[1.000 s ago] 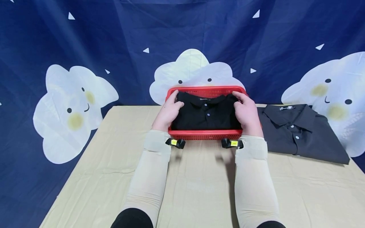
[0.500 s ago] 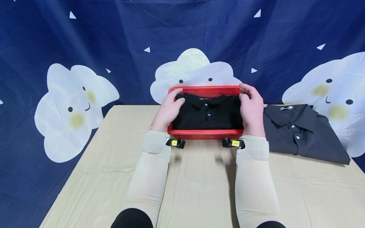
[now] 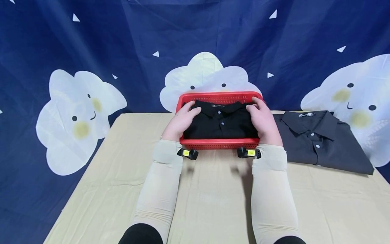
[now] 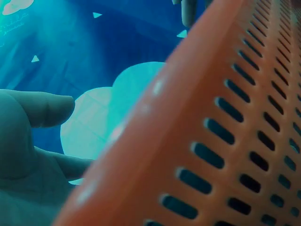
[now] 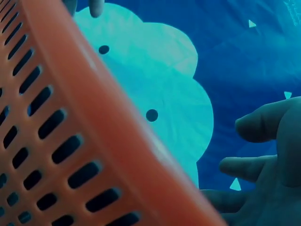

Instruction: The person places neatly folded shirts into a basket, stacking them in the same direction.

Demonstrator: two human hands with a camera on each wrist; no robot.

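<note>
Two hands extend over a red perforated plastic basket (image 3: 220, 143): the left hand (image 3: 178, 123) at its left end, the right hand (image 3: 265, 122) at its right. Each is relaxed, thumb clear of fingers, gripping nothing; fabric contact cannot be determined. A folded black collared shirt (image 3: 208, 126) lies inside the basket. A folded dark-gray collared shirt (image 3: 326, 150) lies to the right.

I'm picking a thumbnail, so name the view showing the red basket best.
The head view: it shows the basket nearly whole, its sides partly covered, with the black shirt inside. Each wrist view shows only a close, cropped stretch of rim and slotted wall.
</note>
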